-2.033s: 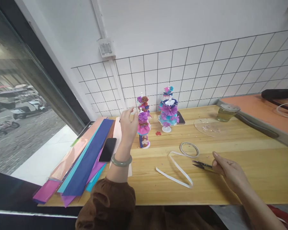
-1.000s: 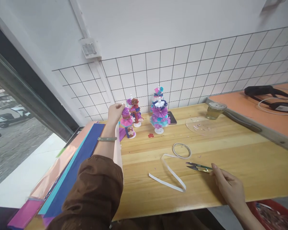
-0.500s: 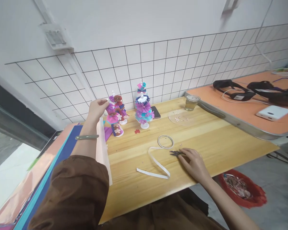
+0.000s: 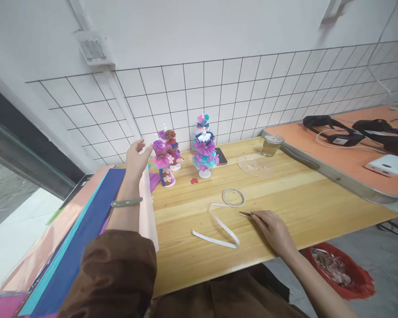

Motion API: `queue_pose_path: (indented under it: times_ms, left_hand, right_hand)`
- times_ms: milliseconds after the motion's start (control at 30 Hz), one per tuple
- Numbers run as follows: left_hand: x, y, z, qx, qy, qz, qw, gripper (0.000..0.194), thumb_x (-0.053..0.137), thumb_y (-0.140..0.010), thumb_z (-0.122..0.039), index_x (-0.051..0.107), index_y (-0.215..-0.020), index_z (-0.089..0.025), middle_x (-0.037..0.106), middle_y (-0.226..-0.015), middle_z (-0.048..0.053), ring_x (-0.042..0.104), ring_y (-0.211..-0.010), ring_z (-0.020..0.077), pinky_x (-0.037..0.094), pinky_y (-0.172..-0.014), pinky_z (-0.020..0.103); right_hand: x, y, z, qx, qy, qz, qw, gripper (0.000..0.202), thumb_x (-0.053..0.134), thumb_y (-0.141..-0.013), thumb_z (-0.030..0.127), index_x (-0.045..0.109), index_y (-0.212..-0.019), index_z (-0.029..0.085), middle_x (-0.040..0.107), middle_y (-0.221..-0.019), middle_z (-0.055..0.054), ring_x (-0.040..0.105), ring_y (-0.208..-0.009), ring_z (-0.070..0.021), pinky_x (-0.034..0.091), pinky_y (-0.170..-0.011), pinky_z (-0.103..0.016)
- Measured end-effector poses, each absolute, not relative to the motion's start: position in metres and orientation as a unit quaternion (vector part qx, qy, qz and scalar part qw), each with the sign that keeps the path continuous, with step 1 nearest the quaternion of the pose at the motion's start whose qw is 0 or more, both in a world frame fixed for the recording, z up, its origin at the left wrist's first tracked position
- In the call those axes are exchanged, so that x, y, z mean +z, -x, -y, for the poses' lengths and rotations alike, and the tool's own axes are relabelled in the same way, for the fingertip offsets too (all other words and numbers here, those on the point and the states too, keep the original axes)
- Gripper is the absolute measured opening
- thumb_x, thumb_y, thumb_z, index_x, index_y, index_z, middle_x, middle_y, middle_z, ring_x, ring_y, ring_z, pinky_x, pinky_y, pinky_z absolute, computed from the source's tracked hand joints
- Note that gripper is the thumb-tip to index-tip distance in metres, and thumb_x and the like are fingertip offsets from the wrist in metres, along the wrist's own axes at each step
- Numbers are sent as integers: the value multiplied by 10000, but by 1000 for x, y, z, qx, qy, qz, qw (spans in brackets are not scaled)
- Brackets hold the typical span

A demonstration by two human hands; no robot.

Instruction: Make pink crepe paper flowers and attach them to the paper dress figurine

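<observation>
My left hand is raised beside the leftmost small dress-form figure, which wears a pink and purple paper dress. Thumb and fingers are apart, with nothing seen between them. Behind that figure stands a second one in red-brown and blue. Farther right is a dress form in a purple and turquoise tiered dress, with another partly hidden behind it. On the table my right hand grips small dark scissors, blades together, pointing left. A white double-sided tape strip trails from its roll.
Coloured paper sheets lie along the left edge. A red paper flower, a phone, a clear disc with tiny bits and a lidded cup sit farther back. Below right is a red bin.
My left hand has come away from the leftmost figure, and its pinched fingers have spread. The scissors' blades have closed in my right hand. The view has shifted slightly.
</observation>
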State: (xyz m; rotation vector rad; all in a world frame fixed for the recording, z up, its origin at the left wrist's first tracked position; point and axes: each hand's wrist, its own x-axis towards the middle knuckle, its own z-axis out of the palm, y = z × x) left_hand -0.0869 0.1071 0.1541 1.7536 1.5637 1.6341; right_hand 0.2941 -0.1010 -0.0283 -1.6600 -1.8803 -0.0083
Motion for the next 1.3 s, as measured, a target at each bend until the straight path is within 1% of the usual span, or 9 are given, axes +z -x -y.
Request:
queue_pose_path:
  times_ms: [167,300,433,533,633,800,1000,1133,1300]
  left_hand:
    - [118,55,-41,598,-581,-546,84,301,496,-757,-338,537,-1008,-178,594,-955,57,550,-888,151,424,-789,288]
    - [65,11,-1,505,-616,-519,309,222,485,-760,-356,541,-828,-152,603,-774,41,576,-733,138,457,-677,264]
    - [30,-22,20,328,-541,-537,558,306,462,-759,-443,485,-754,-138,588,-705,48,565,-492,115,417,-426,220]
    - [24,-36,29,248,-452,-512,687,365,504,-727,-490,480,-759,-128,611,-769,80,590,-484,126,430,-414,224]
    - [18,-44,30,230,-395,-467,757,321,601,-687,-405,530,-750,-98,623,-775,90,596,-505,100,455,-460,195]
    - [5,-50,28,257,-381,-438,773,256,688,-603,-167,542,-799,-93,636,-727,76,584,-498,85,463,-463,173]
    - [4,-49,35,253,-444,-408,757,337,662,-631,-197,464,-895,-132,613,-659,29,587,-447,121,462,-419,208]
    - [4,-48,39,242,-472,-395,750,376,600,-699,-298,405,-985,-154,585,-603,3,589,-434,134,464,-419,226]
    - [2,-48,38,234,-478,-389,752,412,573,-722,-340,370,-1044,-182,578,-576,-7,592,-433,147,455,-413,228]
  right_hand:
    - [-28,-321,89,-26,691,648,319,342,390,-830,413,647,-868,190,671,-881,-69,612,-786,-208,469,-687,-315]
    - [-29,-345,74,-80,730,624,266,360,400,-810,429,666,-808,187,672,-860,-74,602,-791,-238,452,-656,-336]
    - [-33,-350,62,-93,730,629,249,356,420,-801,424,664,-852,171,665,-854,-93,590,-792,-244,443,-663,-344]
    - [-31,-337,61,-103,711,637,281,368,457,-777,439,651,-901,151,653,-877,-117,570,-850,-264,428,-742,-386]
    - [-18,-307,67,-67,676,648,345,343,446,-793,410,643,-909,155,642,-928,-120,550,-910,-261,396,-820,-405]
    - [11,-243,80,262,631,622,383,354,429,-798,451,651,-834,177,667,-856,-75,587,-799,-229,444,-694,-322]
    - [17,-212,65,548,561,524,332,459,464,-734,547,637,-789,125,655,-720,-71,589,-654,-165,432,-562,-256]
    - [16,-205,55,593,527,509,335,431,527,-696,537,632,-743,122,640,-650,-50,588,-606,-138,435,-589,-255]
    - [16,-202,57,560,559,492,363,408,579,-652,522,644,-775,138,650,-691,-51,597,-650,-152,456,-608,-265]
